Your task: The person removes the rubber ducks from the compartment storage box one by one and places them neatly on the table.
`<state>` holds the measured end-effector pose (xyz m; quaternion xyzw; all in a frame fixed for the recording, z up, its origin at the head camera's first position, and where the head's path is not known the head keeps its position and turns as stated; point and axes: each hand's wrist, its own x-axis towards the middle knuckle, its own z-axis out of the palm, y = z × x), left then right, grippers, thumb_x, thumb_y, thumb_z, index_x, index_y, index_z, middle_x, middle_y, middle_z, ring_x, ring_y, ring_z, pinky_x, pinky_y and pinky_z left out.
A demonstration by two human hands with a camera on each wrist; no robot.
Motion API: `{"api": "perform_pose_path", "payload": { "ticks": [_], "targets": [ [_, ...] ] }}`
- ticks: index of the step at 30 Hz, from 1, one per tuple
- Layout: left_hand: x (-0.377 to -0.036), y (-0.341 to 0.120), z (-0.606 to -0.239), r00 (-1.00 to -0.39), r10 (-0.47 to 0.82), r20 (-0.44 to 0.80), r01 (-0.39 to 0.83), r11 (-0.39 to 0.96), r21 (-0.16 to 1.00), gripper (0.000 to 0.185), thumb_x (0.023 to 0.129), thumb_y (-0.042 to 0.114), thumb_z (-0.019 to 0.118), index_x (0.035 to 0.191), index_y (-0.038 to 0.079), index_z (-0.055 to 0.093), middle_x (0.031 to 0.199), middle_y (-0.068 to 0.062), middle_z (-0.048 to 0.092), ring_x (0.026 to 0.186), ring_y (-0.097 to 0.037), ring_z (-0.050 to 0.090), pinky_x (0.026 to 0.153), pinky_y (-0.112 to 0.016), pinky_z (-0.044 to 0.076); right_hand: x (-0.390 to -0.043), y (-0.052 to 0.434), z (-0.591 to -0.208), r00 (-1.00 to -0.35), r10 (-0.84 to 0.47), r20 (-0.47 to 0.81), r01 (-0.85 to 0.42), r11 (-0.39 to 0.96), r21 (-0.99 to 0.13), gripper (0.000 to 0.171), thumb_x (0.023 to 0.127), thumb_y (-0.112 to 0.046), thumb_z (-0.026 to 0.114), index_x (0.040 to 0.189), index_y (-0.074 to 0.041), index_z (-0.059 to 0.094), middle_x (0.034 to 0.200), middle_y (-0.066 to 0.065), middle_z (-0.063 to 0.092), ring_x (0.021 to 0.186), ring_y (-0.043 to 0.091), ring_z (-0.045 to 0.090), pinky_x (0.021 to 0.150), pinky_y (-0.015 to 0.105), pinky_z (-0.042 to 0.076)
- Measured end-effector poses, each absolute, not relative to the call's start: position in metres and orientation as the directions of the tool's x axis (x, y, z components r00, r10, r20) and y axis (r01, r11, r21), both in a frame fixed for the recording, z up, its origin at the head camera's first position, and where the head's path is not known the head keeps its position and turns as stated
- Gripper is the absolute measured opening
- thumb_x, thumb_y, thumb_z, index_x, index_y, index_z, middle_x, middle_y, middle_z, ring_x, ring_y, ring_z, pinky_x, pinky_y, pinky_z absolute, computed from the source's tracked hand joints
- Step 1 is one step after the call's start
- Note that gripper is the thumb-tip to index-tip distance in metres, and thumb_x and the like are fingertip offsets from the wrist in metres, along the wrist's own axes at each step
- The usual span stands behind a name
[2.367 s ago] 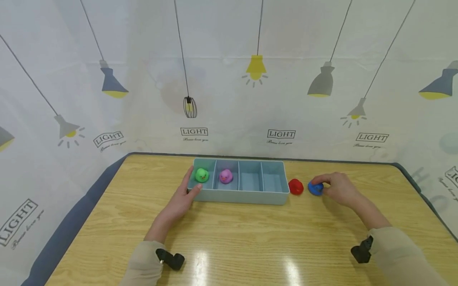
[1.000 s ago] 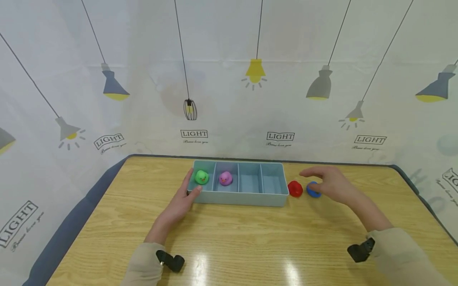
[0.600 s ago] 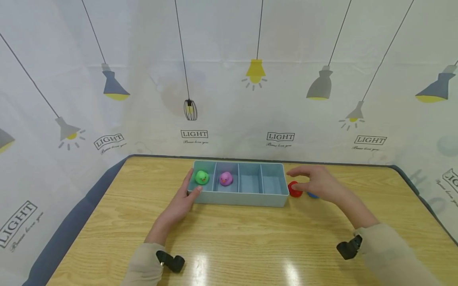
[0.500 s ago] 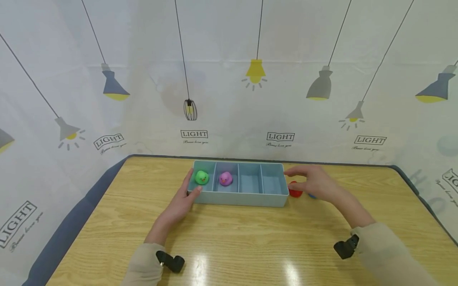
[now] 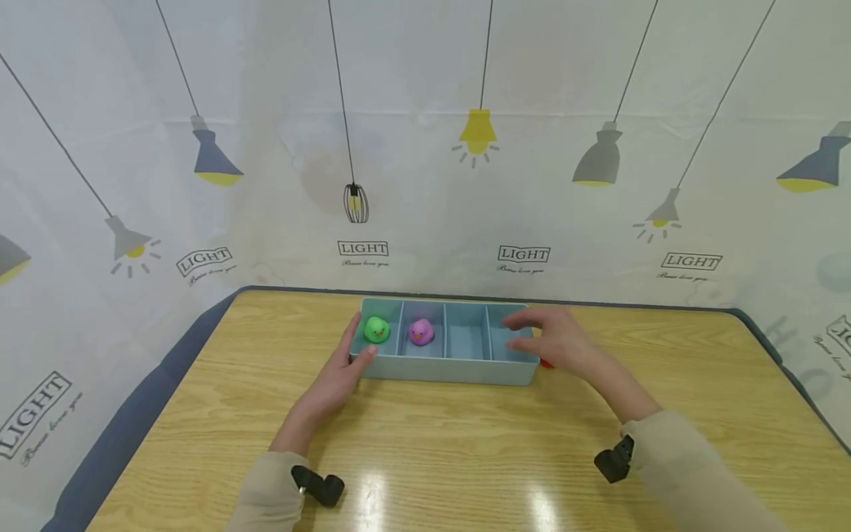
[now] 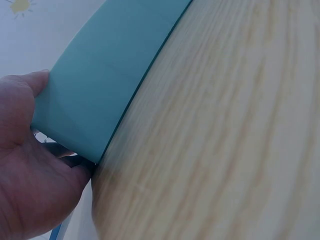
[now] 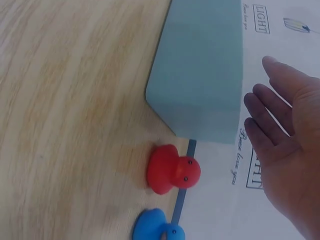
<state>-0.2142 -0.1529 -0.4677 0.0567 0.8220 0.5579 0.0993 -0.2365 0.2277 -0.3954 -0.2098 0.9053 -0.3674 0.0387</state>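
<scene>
A light blue box [image 5: 445,371] with a row of compartments stands near the table's back edge. My left hand [image 5: 337,375] grips its left end, thumb at the front rim and fingers along the end wall. A green rubber duck [image 5: 377,330] sits in the leftmost compartment, and a purple rubber duck [image 5: 421,332] in the one beside it. Over the rightmost compartment hovers my right hand [image 5: 560,343], thumb and fingers apart, holding nothing. Just off the box's right end, a red rubber duck [image 7: 165,170] and a blue rubber duck [image 7: 149,225] rest on the table.
The wooden table [image 5: 439,443] has a dark blue edge [image 5: 199,329] along its back and left. Behind it hangs a pale cloth [image 5: 425,185] printed with lamps. In the head view, my right hand hides the blue duck and most of the red one.
My right hand has let go of the blue duck, lifted, and moved left past the red duck to above the box's right end. The left hand has stayed on the box.
</scene>
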Motion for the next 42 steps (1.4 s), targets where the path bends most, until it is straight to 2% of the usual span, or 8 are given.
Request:
{"api": "perform_pose_path", "payload": {
  "ticks": [4,5,13,20,26,42],
  "targets": [
    [-0.214,-0.152,-0.468,-0.974,0.203,-0.102,-0.020,0.371,0.929,0.071,0.111,0.038,0.044,0.166,0.032,0.000,0.172,-0.011,0.001,0.156,-0.036,0.000,0.123,-0.057,0.004,-0.236,0.218,-0.397,-0.894,-0.441,0.084,-0.378,0.640,-0.669,0.038,0.093,-0.013,0.077,0.126,0.003,0.069,0.123,0.019,0.070,0.110,0.040,0.066,0.093,0.055,0.054],
    [-0.215,-0.152,-0.468,-0.974,0.202,-0.103,-0.022,0.371,0.929,0.071,0.111,0.039,0.044,0.166,0.032,0.000,0.172,-0.011,0.001,0.156,-0.036,0.000,0.123,-0.057,0.004,-0.237,0.216,-0.397,-0.888,-0.451,0.092,-0.393,0.640,-0.661,0.037,0.094,-0.014,0.076,0.126,0.003,0.069,0.123,0.019,0.070,0.117,0.038,0.064,0.097,0.054,0.052],
    [-0.215,-0.153,-0.468,-0.975,0.201,-0.100,-0.021,0.361,0.932,0.072,0.110,0.040,0.045,0.166,0.032,0.000,0.172,-0.012,0.000,0.155,-0.037,-0.001,0.123,-0.058,0.004,-0.241,0.194,-0.398,-0.858,-0.495,0.137,-0.450,0.596,-0.665,0.037,0.093,-0.014,0.077,0.126,0.002,0.070,0.123,0.018,0.070,0.117,0.035,0.064,0.098,0.054,0.052],
    [-0.215,-0.153,-0.468,-0.973,0.207,-0.100,-0.019,0.364,0.931,0.071,0.111,0.037,0.044,0.166,0.033,-0.001,0.172,-0.011,0.000,0.156,-0.037,-0.001,0.123,-0.057,0.005,-0.242,0.172,-0.402,-0.851,-0.503,0.151,-0.458,0.568,-0.684,0.039,0.090,-0.008,0.079,0.126,0.004,0.069,0.124,0.019,0.070,0.119,0.036,0.063,0.101,0.056,0.050],
    [-0.215,-0.153,-0.468,-0.973,0.202,-0.107,-0.027,0.367,0.930,0.071,0.111,0.038,0.044,0.166,0.034,-0.001,0.172,-0.010,-0.001,0.156,-0.037,-0.001,0.123,-0.057,0.005,-0.242,0.156,-0.404,-0.840,-0.514,0.172,-0.479,0.557,-0.678,0.041,0.091,-0.009,0.078,0.129,0.001,0.069,0.126,0.016,0.070,0.121,0.035,0.062,0.102,0.055,0.050],
    [-0.215,-0.154,-0.468,-0.975,0.202,-0.091,-0.011,0.364,0.932,0.072,0.111,0.035,0.046,0.167,0.029,0.000,0.172,-0.011,0.001,0.156,-0.036,0.001,0.123,-0.056,0.006,-0.257,0.123,-0.399,-0.823,-0.539,0.179,-0.509,0.561,-0.653,0.044,0.090,-0.008,0.078,0.132,0.000,0.067,0.127,0.013,0.070,0.120,0.030,0.064,0.105,0.049,0.049]
  ]
}}
